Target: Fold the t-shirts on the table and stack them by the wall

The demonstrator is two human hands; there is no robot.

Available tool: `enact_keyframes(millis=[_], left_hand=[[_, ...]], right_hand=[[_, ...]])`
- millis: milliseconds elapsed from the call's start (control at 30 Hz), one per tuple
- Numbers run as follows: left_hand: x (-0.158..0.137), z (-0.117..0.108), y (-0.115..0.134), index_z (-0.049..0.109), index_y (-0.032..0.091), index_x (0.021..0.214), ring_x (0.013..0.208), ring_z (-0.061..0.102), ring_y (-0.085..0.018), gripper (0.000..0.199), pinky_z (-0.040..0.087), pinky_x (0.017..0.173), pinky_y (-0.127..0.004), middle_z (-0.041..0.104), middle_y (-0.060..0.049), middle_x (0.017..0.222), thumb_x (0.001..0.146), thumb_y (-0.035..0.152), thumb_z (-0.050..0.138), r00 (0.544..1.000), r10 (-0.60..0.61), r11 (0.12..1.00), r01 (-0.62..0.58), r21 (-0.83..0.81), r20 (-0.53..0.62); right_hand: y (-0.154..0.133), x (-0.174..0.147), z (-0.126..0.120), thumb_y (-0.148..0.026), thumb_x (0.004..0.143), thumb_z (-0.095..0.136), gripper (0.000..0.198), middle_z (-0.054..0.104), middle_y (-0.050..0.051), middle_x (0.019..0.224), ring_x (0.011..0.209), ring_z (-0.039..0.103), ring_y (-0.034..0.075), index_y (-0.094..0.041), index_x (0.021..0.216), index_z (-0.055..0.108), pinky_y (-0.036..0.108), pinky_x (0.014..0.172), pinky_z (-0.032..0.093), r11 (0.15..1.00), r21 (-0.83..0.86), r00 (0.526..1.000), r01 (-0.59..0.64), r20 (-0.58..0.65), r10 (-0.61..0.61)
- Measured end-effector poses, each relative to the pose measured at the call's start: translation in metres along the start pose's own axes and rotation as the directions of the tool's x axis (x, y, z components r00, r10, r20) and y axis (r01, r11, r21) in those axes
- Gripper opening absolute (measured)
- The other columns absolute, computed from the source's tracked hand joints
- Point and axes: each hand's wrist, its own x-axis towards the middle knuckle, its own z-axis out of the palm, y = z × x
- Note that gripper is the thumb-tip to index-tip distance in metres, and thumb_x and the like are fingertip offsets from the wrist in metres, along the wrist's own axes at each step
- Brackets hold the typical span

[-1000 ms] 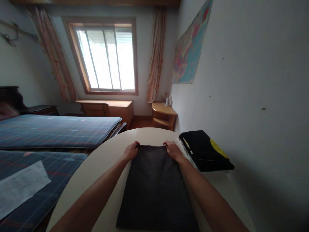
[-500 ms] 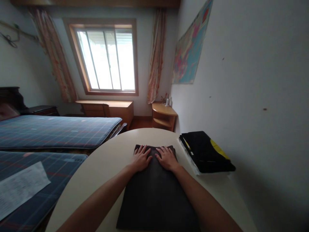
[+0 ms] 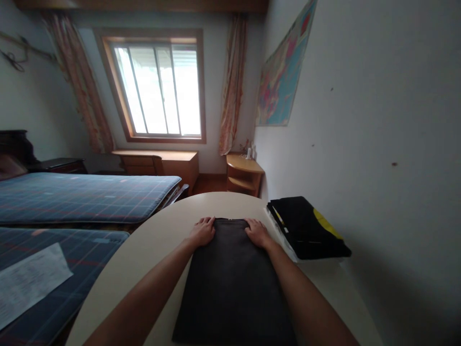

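A dark grey folded garment (image 3: pixel 236 283) lies flat on the round cream table (image 3: pixel 151 269), its narrower end away from me. At the far left corner my left hand (image 3: pixel 203 231) is closed on the cloth, thumb on top and fingers bent over the edge. My right hand (image 3: pixel 257 232) grips the far right corner the same way. Between the hands the far edge shows a small pale spot, too small to make out. What kind of garment it is does not show.
Right of the garment, by the wall, rests a stack of black folded cloth with a yellow patch (image 3: pixel 306 226), on something white. Left of the table are two plaid mattresses (image 3: pixel 90 194) and a sheet of paper (image 3: pixel 36 281). A corner shelf (image 3: pixel 245 166) stands beyond.
Both hands have moved outward from the middle of the garment's far end to its two corners. Their fingers, spread flat before, are now curled round the cloth.
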Motion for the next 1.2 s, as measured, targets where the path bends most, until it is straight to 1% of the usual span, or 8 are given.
enact_keyframes(millis=[100,267,333,467,700,933,1067,1200], left_hand=[[0.011,-0.009,-0.004,0.052,0.015,0.139,0.132,0.048,-0.030,0.052,0.037,0.110,-0.041,0.056,-0.016,0.139,0.089,0.030,0.051,0.999,-0.005,1.000,0.005,0.002,0.032],[0.021,-0.019,-0.003,0.068,0.020,0.111,0.114,0.061,-0.028,0.030,0.046,0.098,-0.036,0.069,-0.011,0.117,0.082,0.026,0.062,0.999,-0.022,1.000,0.023,-0.021,0.046],[0.018,-0.023,-0.001,0.068,0.022,0.110,0.112,0.062,-0.027,0.030,0.048,0.094,-0.034,0.068,-0.009,0.118,0.081,0.025,0.063,0.999,-0.028,0.999,0.028,-0.034,0.015],[0.007,-0.038,0.002,0.065,0.026,0.115,0.109,0.064,-0.026,0.031,0.048,0.091,-0.034,0.070,-0.006,0.114,0.084,0.026,0.062,0.997,-0.033,0.997,0.028,-0.065,-0.071],[-0.010,-0.083,0.007,0.064,0.025,0.120,0.117,0.060,-0.026,0.033,0.045,0.097,-0.034,0.068,-0.005,0.123,0.087,0.028,0.061,0.972,0.024,0.992,-0.052,-0.115,-0.233],[-0.062,-0.114,0.010,0.069,0.022,0.108,0.096,0.066,-0.023,0.029,0.049,0.083,-0.031,0.073,-0.003,0.102,0.079,0.027,0.067,0.952,0.153,0.964,-0.203,-0.172,-0.267],[-0.106,-0.118,0.016,0.067,0.021,0.103,0.089,0.065,-0.021,0.027,0.047,0.078,-0.030,0.071,-0.002,0.098,0.077,0.023,0.065,0.929,0.251,0.923,-0.314,-0.221,-0.274],[-0.145,-0.114,0.021,0.063,0.024,0.106,0.091,0.064,-0.020,0.027,0.047,0.079,-0.029,0.069,-0.001,0.102,0.079,0.019,0.061,0.909,0.325,0.911,-0.375,-0.172,-0.260]], right_hand=[[0.005,0.006,-0.003,-0.021,0.088,0.048,0.055,0.052,0.011,0.146,0.134,0.045,0.020,-0.014,0.143,0.050,0.030,0.113,0.028,1.000,-0.004,1.000,0.020,-0.007,-0.020],[0.002,0.015,-0.007,-0.020,0.083,0.058,0.042,0.063,0.014,0.129,0.121,0.054,0.025,-0.014,0.124,0.064,0.034,0.104,0.036,0.999,-0.031,1.000,-0.010,0.000,0.010],[0.000,0.014,-0.011,-0.016,0.081,0.058,0.036,0.065,0.013,0.123,0.117,0.055,0.025,-0.015,0.117,0.066,0.033,0.101,0.038,0.999,-0.036,1.000,-0.011,-0.006,0.011],[-0.005,0.005,-0.030,-0.010,0.084,0.053,0.036,0.067,0.010,0.118,0.110,0.058,0.022,-0.018,0.117,0.064,0.031,0.095,0.040,1.000,-0.026,0.998,0.015,-0.065,-0.016],[-0.027,-0.018,-0.082,-0.013,0.092,0.047,0.033,0.064,0.009,0.122,0.119,0.051,0.022,-0.017,0.121,0.061,0.032,0.105,0.034,0.992,-0.015,0.956,0.125,-0.264,-0.125],[-0.050,-0.078,-0.119,-0.011,0.086,0.054,0.033,0.067,0.009,0.115,0.113,0.056,0.023,-0.017,0.117,0.065,0.036,0.101,0.040,0.962,-0.083,0.905,0.261,-0.326,-0.273],[-0.055,-0.120,-0.127,-0.008,0.082,0.057,0.036,0.068,0.008,0.110,0.108,0.058,0.025,-0.018,0.116,0.065,0.040,0.099,0.043,0.926,-0.107,0.869,0.361,-0.320,-0.376],[-0.055,-0.157,-0.127,-0.006,0.081,0.058,0.038,0.066,0.007,0.108,0.105,0.059,0.024,-0.020,0.115,0.065,0.040,0.097,0.046,0.893,-0.107,0.841,0.438,-0.301,-0.449]])
